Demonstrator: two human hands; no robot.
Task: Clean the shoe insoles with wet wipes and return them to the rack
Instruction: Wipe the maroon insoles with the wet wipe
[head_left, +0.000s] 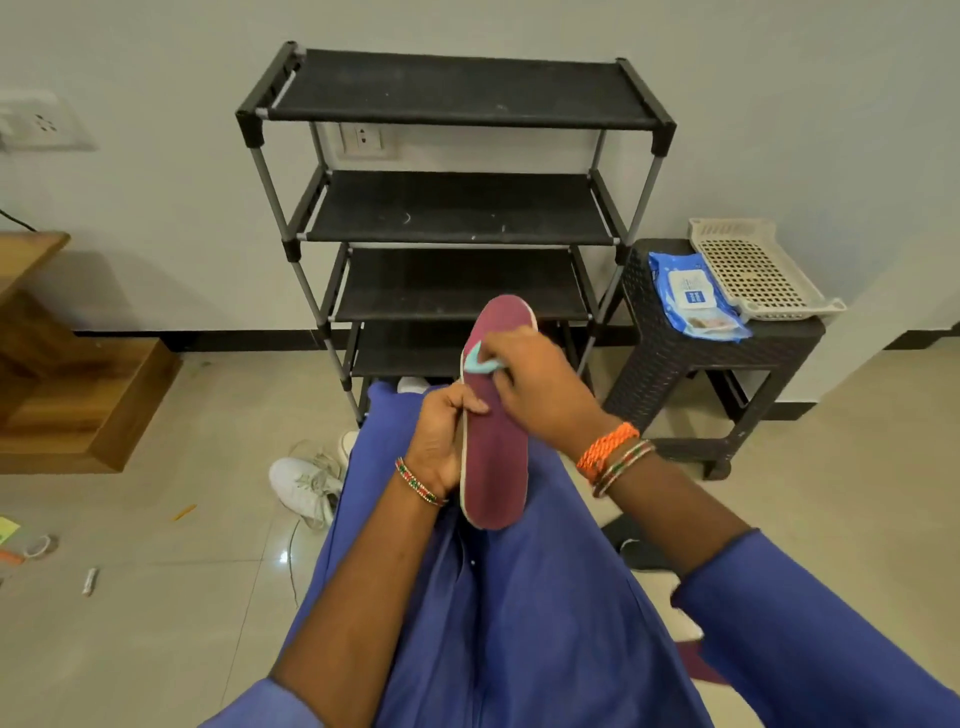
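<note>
**Wiping along the insole, toe end first**

Right hand (540, 384) pinches a crumpled wet wipe (480, 364) against the upper part of the maroon insole (496, 441), fingers curled round the cloth. Left hand (447, 441) grips the insole's edge at nine o'clock from the wipe's path, thumb on the face, holding it over the lap.

To do this well, I judge the left grip should stay firm so the insole does not bend under pressure, while the wipe runs in long strokes toward six o'clock, then the grip shifts to expose the covered edge.

Outward: the rack (452, 208) stands at twelve o'clock, shelves bare; the wipes pack (691, 296) lies on a stool (675, 364) at two o'clock; a white shoe (304, 486) sits at eight o'clock.
</note>
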